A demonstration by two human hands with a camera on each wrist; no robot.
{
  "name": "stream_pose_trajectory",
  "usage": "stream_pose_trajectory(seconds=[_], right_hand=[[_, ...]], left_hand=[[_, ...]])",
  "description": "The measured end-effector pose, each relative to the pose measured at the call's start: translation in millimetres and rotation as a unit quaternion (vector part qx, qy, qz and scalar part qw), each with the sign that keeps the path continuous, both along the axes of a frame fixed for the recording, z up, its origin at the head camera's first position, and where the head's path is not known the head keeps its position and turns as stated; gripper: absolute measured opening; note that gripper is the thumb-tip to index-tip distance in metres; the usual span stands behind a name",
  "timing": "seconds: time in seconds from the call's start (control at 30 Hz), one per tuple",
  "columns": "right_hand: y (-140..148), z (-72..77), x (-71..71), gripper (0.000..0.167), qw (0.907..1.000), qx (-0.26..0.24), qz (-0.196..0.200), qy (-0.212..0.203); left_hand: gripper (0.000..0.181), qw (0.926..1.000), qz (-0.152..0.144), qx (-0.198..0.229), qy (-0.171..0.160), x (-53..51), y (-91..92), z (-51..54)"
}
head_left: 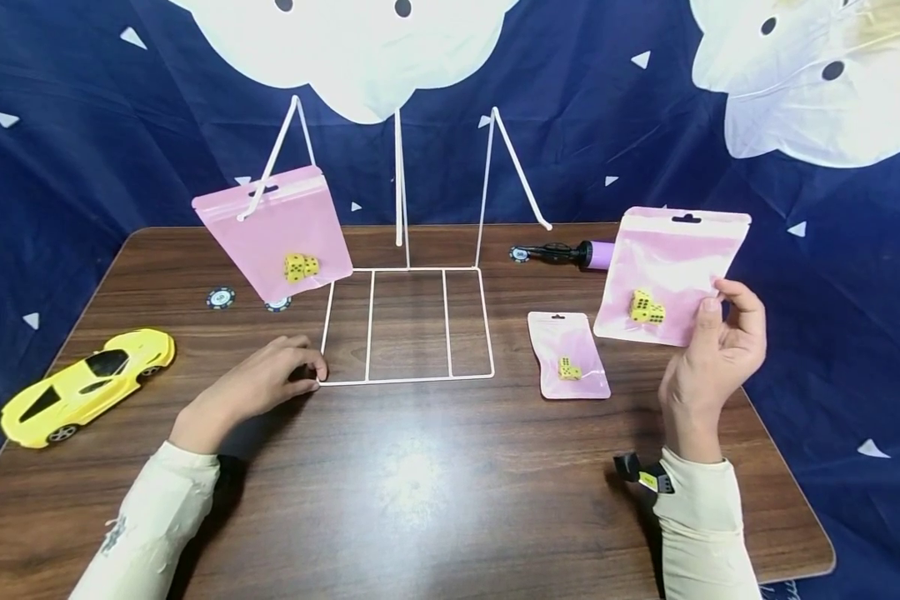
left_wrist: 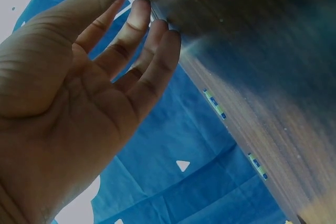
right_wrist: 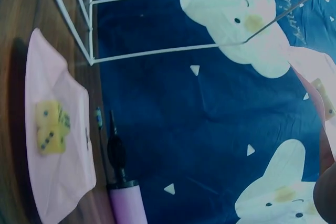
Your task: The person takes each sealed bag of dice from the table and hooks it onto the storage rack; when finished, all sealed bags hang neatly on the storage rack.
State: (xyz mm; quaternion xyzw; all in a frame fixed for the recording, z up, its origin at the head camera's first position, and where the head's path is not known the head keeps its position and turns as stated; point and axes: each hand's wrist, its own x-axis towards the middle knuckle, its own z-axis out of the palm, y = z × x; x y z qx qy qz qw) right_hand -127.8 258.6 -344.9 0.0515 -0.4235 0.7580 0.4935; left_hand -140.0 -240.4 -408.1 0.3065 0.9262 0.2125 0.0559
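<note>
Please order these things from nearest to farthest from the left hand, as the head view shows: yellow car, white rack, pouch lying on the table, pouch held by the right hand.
1. White rack: right at the left hand.
2. Yellow car: on the left.
3. Lying pouch: right of the rack.
4. Held pouch: farther right.

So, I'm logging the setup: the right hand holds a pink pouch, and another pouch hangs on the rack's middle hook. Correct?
Not the middle hook: the head view shows the hanging pouch on the left hook. The right hand does hold a pink pouch.
</note>
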Motion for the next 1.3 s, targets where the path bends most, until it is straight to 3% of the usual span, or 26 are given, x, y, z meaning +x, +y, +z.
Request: stream_pose_trajectory(seconds=[0.8, 1.3], right_hand=[[-29.0, 10.3, 4.8, 0.018, 0.9965, -0.037, 0.052, 0.055], [-51.1, 20.1, 9.3, 0.021, 0.9944, -0.023, 0.077, 0.068]], left_hand=[[0.017, 0.9999, 0.005, -0.01, -0.007, 0.4, 0.0, 1.0], [0.019, 1.0, 0.0, -0.002, 0.006, 2.0, -0.7, 1.1]])
